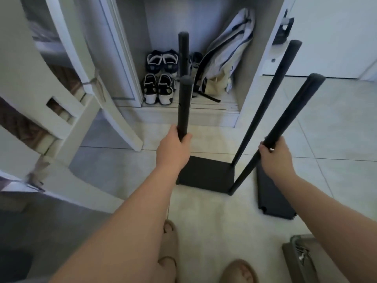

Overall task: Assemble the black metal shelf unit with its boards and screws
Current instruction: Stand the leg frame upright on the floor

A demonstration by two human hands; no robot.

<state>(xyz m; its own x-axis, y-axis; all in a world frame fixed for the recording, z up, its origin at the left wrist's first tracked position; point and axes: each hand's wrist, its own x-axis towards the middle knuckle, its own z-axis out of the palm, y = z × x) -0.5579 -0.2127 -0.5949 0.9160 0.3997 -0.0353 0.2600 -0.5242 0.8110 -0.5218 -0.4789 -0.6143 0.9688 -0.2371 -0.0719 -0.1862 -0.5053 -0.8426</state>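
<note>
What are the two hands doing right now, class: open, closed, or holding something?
Left hand: closed, gripping the near left black pole.
Right hand: closed, gripping the near right black pole.

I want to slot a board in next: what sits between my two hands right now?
In the head view, one slanted black post crosses between the left hand and right hand; below the gap lies the black bottom board on the floor.

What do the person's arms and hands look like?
The left forearm and right forearm are bare: no sleeves, gloves or watch show. The left hand wears nothing. A small shiny spot at a finger of the right hand may be a ring.
</note>
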